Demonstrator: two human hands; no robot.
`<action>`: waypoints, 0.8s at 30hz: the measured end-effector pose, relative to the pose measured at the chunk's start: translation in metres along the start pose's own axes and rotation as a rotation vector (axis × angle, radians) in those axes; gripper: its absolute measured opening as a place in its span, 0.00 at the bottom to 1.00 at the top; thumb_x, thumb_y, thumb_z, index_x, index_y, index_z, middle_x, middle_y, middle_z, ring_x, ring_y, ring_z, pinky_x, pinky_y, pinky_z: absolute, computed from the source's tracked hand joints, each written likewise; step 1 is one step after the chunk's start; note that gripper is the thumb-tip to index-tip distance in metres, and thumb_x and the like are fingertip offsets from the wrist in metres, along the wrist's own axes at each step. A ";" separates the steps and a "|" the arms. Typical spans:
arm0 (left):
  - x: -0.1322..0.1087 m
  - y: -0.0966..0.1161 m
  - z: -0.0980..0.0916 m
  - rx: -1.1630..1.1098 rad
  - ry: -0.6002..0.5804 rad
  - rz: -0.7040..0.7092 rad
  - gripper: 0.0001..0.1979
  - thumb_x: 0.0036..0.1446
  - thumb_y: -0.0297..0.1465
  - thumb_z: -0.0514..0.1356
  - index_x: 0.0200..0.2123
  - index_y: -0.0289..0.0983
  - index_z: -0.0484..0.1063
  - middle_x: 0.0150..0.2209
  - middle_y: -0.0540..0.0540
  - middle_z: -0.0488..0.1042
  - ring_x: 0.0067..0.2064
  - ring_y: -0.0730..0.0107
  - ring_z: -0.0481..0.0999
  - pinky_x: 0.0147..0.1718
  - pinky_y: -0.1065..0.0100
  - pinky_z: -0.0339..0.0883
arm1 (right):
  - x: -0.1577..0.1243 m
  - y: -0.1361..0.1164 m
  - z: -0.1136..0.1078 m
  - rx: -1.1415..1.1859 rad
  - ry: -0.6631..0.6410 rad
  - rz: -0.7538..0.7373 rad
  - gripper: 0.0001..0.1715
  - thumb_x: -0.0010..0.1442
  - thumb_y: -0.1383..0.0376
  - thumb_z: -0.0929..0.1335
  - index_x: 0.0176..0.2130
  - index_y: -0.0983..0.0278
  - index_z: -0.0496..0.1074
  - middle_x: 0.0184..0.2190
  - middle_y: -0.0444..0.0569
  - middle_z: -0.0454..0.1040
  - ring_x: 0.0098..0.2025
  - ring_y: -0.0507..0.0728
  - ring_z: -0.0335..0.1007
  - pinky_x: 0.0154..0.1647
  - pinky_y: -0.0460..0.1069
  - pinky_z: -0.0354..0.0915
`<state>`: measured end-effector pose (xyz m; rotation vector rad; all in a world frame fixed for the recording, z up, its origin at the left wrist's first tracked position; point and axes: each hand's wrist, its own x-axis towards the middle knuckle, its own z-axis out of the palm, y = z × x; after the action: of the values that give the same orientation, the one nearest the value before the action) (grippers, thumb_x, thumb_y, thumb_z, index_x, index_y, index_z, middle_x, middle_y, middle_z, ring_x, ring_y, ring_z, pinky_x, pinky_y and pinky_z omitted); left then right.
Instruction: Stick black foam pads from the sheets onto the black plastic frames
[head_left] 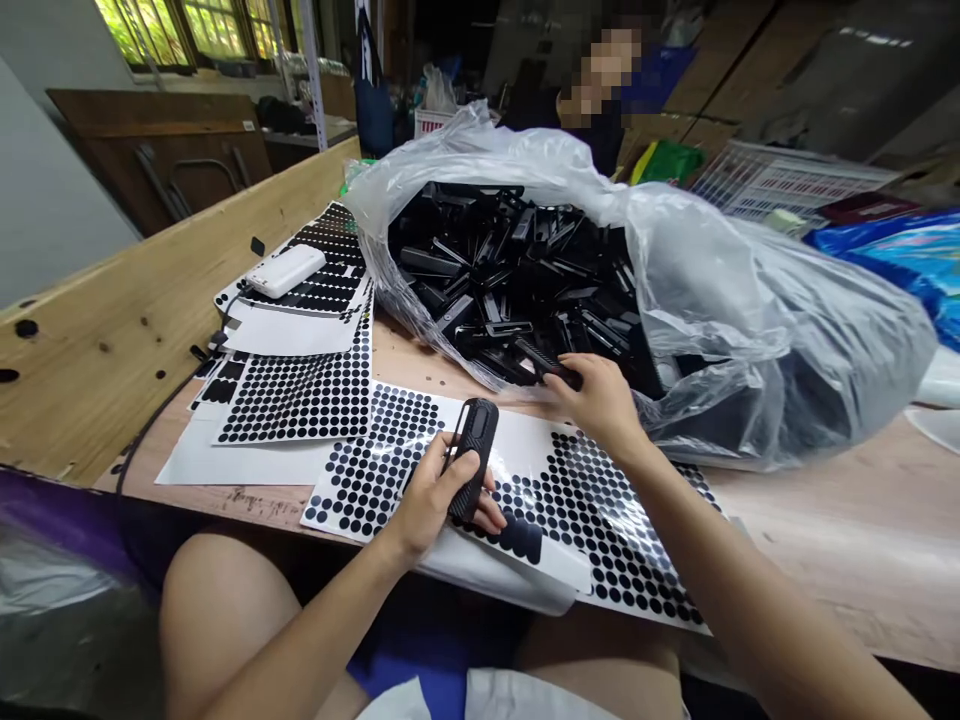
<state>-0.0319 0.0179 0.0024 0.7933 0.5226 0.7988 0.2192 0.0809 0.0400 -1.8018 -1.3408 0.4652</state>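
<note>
My left hand (442, 490) is wrapped round a black textured handheld piece (475, 450) with a clip along its side, held upright over the sticker sheets. At the mouth of a clear plastic bag (720, 300), my right hand (596, 400) has its fingers closed on a similar black piece (561, 372). Many more black parts (510, 270) fill the bag. Beneath both hands lies a white sheet with rows of black round stickers (607, 510), and a partly peeled strip hangs near the table's front edge.
More sticker sheets (300, 395) are stacked at the left, with a white power bank (286, 271) and a cable on them. A wooden board (150, 330) borders the table's left side. Behind the bag is a person (600, 100). Blue plastic packaging (900, 260) lies at the far right.
</note>
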 end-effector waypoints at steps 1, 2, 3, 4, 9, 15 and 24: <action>0.000 0.001 0.001 -0.010 0.017 0.003 0.23 0.60 0.48 0.65 0.43 0.40 0.58 0.32 0.53 0.75 0.27 0.68 0.81 0.25 0.68 0.76 | -0.005 0.000 -0.005 0.047 -0.033 0.027 0.18 0.52 0.50 0.73 0.34 0.62 0.74 0.42 0.61 0.78 0.57 0.76 0.69 0.60 0.71 0.63; 0.000 0.002 0.001 -0.018 0.036 0.009 0.22 0.60 0.48 0.65 0.42 0.40 0.58 0.31 0.52 0.75 0.26 0.69 0.80 0.24 0.69 0.75 | -0.012 -0.002 -0.010 0.101 -0.078 0.054 0.20 0.54 0.47 0.72 0.36 0.61 0.74 0.39 0.58 0.79 0.51 0.73 0.74 0.54 0.68 0.69; 0.001 0.002 0.002 -0.027 0.057 0.018 0.22 0.61 0.47 0.65 0.41 0.39 0.59 0.31 0.52 0.75 0.26 0.70 0.79 0.24 0.70 0.75 | -0.021 -0.006 -0.014 0.156 -0.128 0.079 0.23 0.55 0.45 0.70 0.37 0.60 0.75 0.36 0.55 0.78 0.44 0.69 0.77 0.48 0.65 0.73; 0.001 0.003 0.002 -0.039 0.080 0.028 0.21 0.61 0.46 0.65 0.41 0.39 0.60 0.31 0.51 0.76 0.26 0.71 0.79 0.24 0.71 0.74 | -0.031 -0.010 -0.018 0.203 -0.178 0.099 0.25 0.56 0.42 0.69 0.38 0.60 0.75 0.33 0.52 0.78 0.39 0.65 0.78 0.43 0.62 0.75; 0.004 0.006 0.002 -0.135 0.176 0.022 0.18 0.60 0.43 0.66 0.42 0.38 0.63 0.33 0.49 0.77 0.28 0.70 0.79 0.25 0.70 0.75 | -0.068 -0.037 -0.031 0.511 -0.450 0.268 0.28 0.52 0.41 0.75 0.38 0.61 0.77 0.23 0.45 0.70 0.23 0.54 0.67 0.21 0.48 0.65; 0.004 0.003 -0.002 -0.147 0.146 -0.051 0.22 0.60 0.46 0.66 0.49 0.40 0.66 0.34 0.48 0.78 0.29 0.67 0.80 0.25 0.69 0.76 | -0.066 -0.051 -0.025 0.461 -0.718 0.185 0.28 0.49 0.48 0.79 0.44 0.61 0.79 0.25 0.42 0.70 0.21 0.49 0.61 0.18 0.45 0.56; -0.001 0.011 0.002 -0.076 0.107 -0.089 0.32 0.50 0.35 0.75 0.55 0.41 0.66 0.40 0.49 0.78 0.36 0.69 0.80 0.34 0.70 0.77 | -0.063 -0.047 0.002 0.605 -0.624 0.249 0.26 0.48 0.52 0.81 0.41 0.63 0.77 0.33 0.44 0.76 0.31 0.51 0.71 0.33 0.48 0.70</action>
<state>-0.0360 0.0213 0.0127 0.6550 0.6153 0.7771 0.1667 0.0285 0.0646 -1.3486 -1.1735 1.4878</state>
